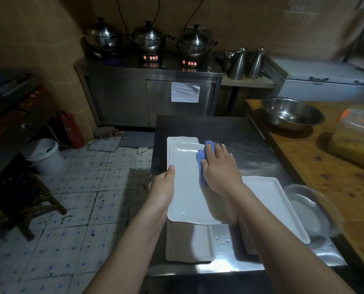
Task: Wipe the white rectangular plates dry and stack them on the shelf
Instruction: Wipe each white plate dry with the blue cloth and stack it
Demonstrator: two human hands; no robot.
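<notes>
Presently the left grip [166, 187] clamps the white plate [183, 187] by its edge over the desk [251, 149] while the right grip [219, 168], spread flat, presses a cloth [201, 158] on it; further plates [276, 206] await, stacking apparently unstarted.

Body in view: two arms only. Left hand [164, 187] and right hand [219, 168] are bare. Left forearm [140, 240] and right forearm [278, 240] are bare too, uncovered right down to the bottom frame edge. Wrists look slim and the forearms widen toward the camera. Right fingers [224, 152] have short nails with a light glint at the tips. Left thumb [170, 171] is the only left digit showing. In the dim light, finer detail can't be made out.
</notes>
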